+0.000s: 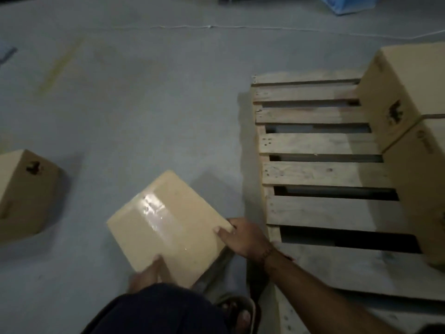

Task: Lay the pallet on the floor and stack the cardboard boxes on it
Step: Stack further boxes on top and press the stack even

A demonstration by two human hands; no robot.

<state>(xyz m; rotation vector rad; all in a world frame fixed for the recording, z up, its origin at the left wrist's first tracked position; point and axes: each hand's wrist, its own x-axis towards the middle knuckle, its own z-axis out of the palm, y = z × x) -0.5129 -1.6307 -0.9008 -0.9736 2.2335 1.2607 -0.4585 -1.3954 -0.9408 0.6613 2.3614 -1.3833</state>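
Gripping the taped box (168, 225) at opposite corners, my left hand (147, 273) and right hand (243, 237) judge it rigid, light, tape-slick, near the pallet (320, 143) front-left corner.

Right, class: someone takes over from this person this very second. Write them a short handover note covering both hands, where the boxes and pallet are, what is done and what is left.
Left hand: grip on the near corner of the taped box.
Right hand: grip on the right corner of that box; it looks held beside the pallet, though whether it is clear of the floor is hard to tell.
Pallet: flat on the floor, so that step is done.
Two boxes on its right side: far box, near box.
Left to do: set the taped box on the pallet's bare slats, then fetch the loose box on the floor at left.
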